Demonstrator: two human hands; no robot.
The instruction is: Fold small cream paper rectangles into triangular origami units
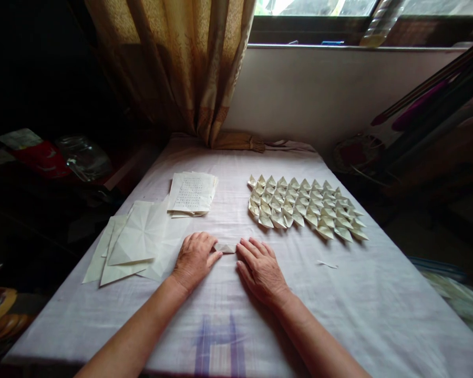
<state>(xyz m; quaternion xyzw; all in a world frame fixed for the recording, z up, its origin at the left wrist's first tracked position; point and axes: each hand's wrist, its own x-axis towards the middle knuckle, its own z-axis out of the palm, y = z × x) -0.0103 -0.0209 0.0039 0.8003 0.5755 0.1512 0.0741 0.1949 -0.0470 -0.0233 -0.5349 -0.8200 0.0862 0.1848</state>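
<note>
A small folded piece of paper (225, 248) lies flat on the cloth between my hands. My left hand (196, 258) has its left end between the thumb and curled fingers. At the other end, my right hand (262, 269) rests palm down with fingers stretched out, the fingertips at the paper's tip. To the right stand several rows of small folded paper boats (299, 202), set close together. Loose creased paper sheets (136, 236) overlap on the left. Behind my left hand sits a stack of paper sheets (191, 191) with writing on the top one.
A pale cloth covers the table (339, 325). A thin white paper scrap (327, 264) lies right of my right hand. The gold curtain (173, 63) hangs down to the table's far edge. A red packet (43, 157) and a clear plastic bag (82, 157) are off to the left.
</note>
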